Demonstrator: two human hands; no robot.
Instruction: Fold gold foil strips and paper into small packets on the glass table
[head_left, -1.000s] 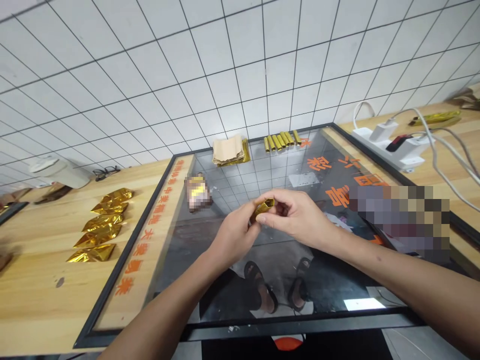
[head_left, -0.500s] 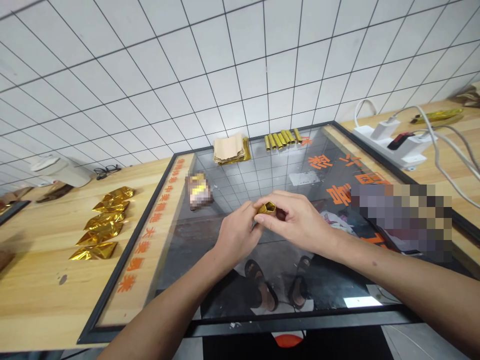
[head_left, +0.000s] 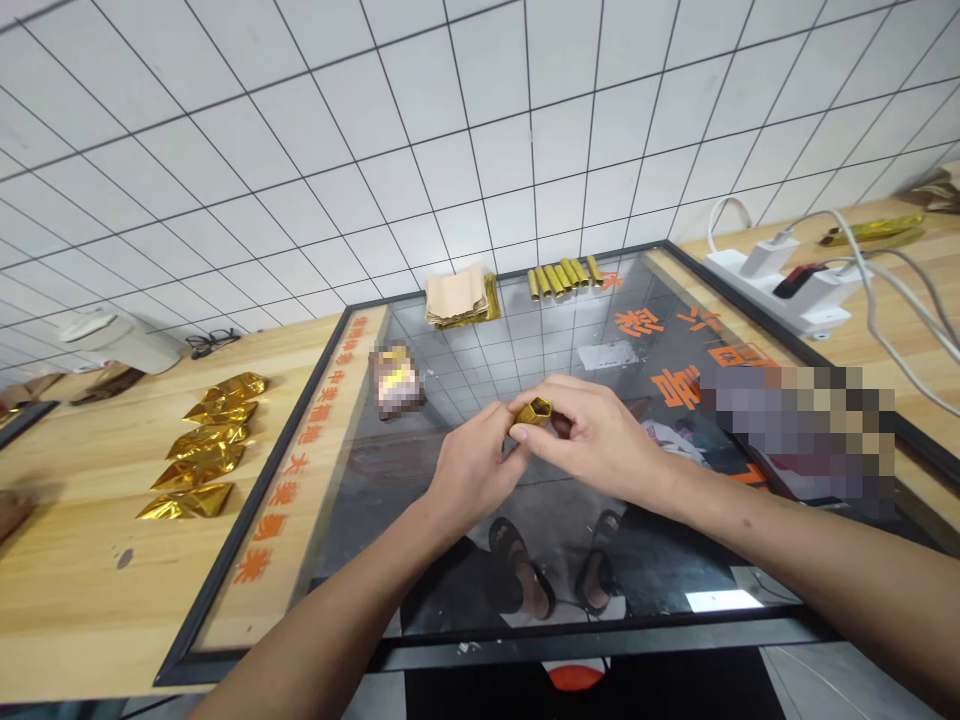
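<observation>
Apparently light and thin-walled, a gold tube [head_left: 532,414] sits over the middle of the glass surface [head_left: 420,480], pinched by the left hand [head_left: 474,465] and right hand [head_left: 596,430] together. I judge its shiny skin slippery, its walls easily crushed; I would grip the sides gently, clear of the hollow right end.

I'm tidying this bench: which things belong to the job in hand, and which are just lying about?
Likely part of the job:
gold tube held between left hand and right hand
row of gold tubes
paper stack
gold foil pieces

Apparently just lying about:
power strip
white container
glasses
</observation>
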